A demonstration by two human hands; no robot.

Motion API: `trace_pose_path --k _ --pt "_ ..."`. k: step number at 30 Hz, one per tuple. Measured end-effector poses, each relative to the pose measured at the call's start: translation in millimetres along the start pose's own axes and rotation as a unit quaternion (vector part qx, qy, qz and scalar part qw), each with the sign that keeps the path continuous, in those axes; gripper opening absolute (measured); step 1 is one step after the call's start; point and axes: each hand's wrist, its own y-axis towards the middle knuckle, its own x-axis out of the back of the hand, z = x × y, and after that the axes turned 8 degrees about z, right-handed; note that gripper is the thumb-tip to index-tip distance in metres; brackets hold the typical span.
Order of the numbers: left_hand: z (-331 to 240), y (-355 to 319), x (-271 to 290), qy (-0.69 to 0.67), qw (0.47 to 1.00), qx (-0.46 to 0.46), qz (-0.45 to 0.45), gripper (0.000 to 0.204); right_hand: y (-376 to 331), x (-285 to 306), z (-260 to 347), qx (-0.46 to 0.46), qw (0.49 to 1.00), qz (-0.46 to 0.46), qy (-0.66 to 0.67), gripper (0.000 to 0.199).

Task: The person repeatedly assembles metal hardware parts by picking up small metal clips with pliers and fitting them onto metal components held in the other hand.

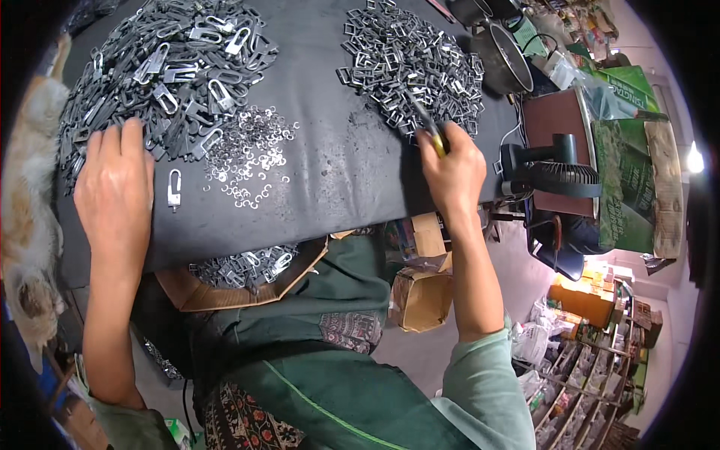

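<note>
My left hand rests at the near edge of a large pile of dark and silver metal snap hooks; its fingers are curled down close together, and their tips are hidden. My right hand is closed around pliers with a yellow-and-black handle. Their dark tip points into a pile of small rectangular metal loops. Between the hands lie many small open C-shaped rings, silver and scattered. One silver snap hook lies alone beside my left hand.
A cardboard box of metal parts sits under the front edge of the black-covered table. An orange-and-white cat lies along the left. To the right are a dark pot, a small fan, and cartons. Shelves stand farther right.
</note>
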Motion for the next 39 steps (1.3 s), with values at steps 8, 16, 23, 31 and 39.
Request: trace_pose_path --k 8,16,23,31,39 --pt "22 -26 15 -0.318 0.938 0.098 -0.094 0.018 -14 5 13 0.091 0.995 0.044 0.016 0.017" --pt "16 -89 22 -0.913 0.336 0.225 0.055 0.056 -9 8 8 0.046 0.997 0.012 0.066 0.019" --pt "-37 -82 45 -0.876 0.382 0.245 0.161 0.046 -18 10 6 0.069 0.996 0.014 0.053 0.018" --pt "-74 -72 36 -0.843 0.396 0.23 0.282 0.019 -93 22 95 -0.029 0.776 0.335 0.533 0.011" --pt "-82 -72 42 -0.867 0.326 0.255 0.279 0.018 -108 7 104 0.016 0.781 0.269 0.563 0.013"
